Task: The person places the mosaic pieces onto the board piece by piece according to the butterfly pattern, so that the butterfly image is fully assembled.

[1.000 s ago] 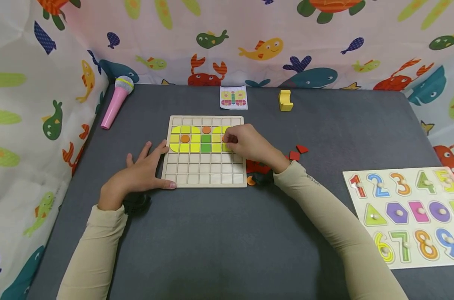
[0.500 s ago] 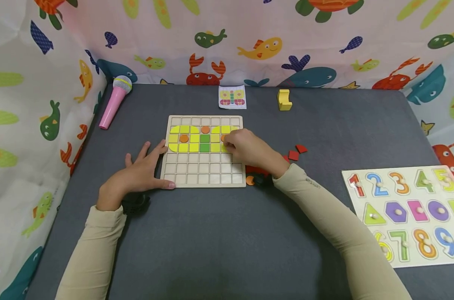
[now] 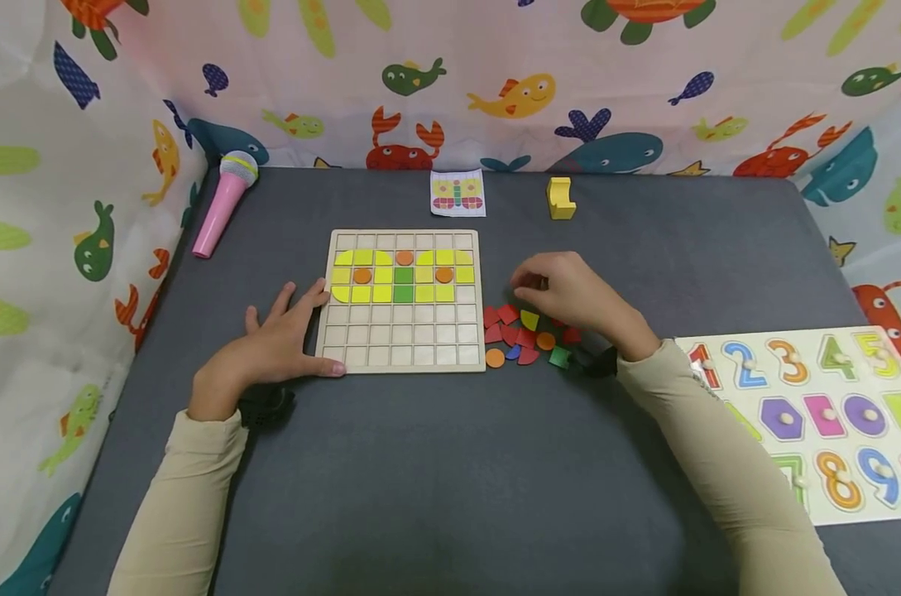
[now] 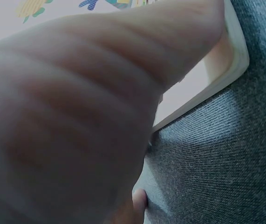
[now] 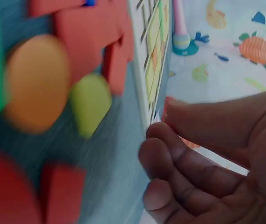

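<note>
My left hand [image 3: 271, 352] rests at the left edge of the wooden grid board [image 3: 398, 367], thumb at its lower corner, fingers spread; it fills much of the left wrist view. Yellow tiles [image 3: 424, 294], green tiles [image 3: 403, 293] and orange discs [image 3: 444, 275] lie in the grid's upper rows. My right hand [image 3: 569, 285] hovers right of the board over loose pieces, fingers bent and thumb apart from them, with no piece visible between. Below it lie red pieces [image 3: 508, 314], a yellow quarter [image 3: 529, 319] and a green square [image 3: 559, 357]; the sleeve and hand hide some.
A pink microphone [image 3: 225, 203] lies at the back left. Behind the board are a small picture card [image 3: 457, 194] and a yellow block [image 3: 561, 199]. A number-and-shape puzzle board [image 3: 815, 414] lies at the right, partly under my right forearm. A patterned curtain [image 3: 286, 41] surrounds the table.
My right hand has moved off the board to the right, uncovering loose pieces and the grid's right side. The last cell of the third row shows no tile. My left hand stays at the board.
</note>
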A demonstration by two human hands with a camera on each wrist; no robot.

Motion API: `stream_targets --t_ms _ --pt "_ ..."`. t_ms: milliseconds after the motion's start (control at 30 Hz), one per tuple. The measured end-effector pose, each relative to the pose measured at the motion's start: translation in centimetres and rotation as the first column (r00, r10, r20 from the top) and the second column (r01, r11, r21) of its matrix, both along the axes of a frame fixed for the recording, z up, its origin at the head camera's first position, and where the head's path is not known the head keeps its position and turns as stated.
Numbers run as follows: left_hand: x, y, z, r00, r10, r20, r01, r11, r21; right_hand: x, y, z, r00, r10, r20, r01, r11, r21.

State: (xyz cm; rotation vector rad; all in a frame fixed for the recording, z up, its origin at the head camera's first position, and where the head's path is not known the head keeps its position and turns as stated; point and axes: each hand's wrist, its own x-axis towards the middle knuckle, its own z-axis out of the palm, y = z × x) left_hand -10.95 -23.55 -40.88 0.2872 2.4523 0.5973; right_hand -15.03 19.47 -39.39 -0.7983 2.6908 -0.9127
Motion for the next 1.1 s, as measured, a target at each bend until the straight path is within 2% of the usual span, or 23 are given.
stream_targets --t_ms 167,267,533,733,933,1100 --pt "0.1 -0.2 -0.1 1.0 0.007 0.003 -0.007 1.0 0.014 0.6 1.8 -0.5 0.996 0.038 0.075 -0.043 0.997 0.064" --pt "0.2 -0.3 -0.1 1.0 0.009 0.005 -0.009 1.0 0.019 1.0 2.2 -0.9 0.994 0.059 0.093 -0.066 0.995 0.078" --pt "0.2 -0.2 0.0 1.0 0.005 0.007 -0.005 1.0 0.026 1.7 1.9 -1.9 0.994 0.073 0.086 -0.079 0.994 0.075" --pt "0.1 -0.1 -0.2 1.0 0.003 0.003 -0.003 1.0 0.02 2.1 1.7 -1.7 0.993 0.09 0.08 -0.094 0.994 0.05" --pt "0.0 -0.1 -0.3 1.0 -0.001 0.006 0.001 1.0 0.018 2.3 2.9 -1.2 0.995 0.031 0.091 -0.039 0.995 0.095" --pt "-0.1 -0.1 -0.2 1.0 -0.002 0.004 0.002 1.0 0.022 2.2 3.8 -0.9 0.993 0.037 0.113 -0.048 0.994 0.094"
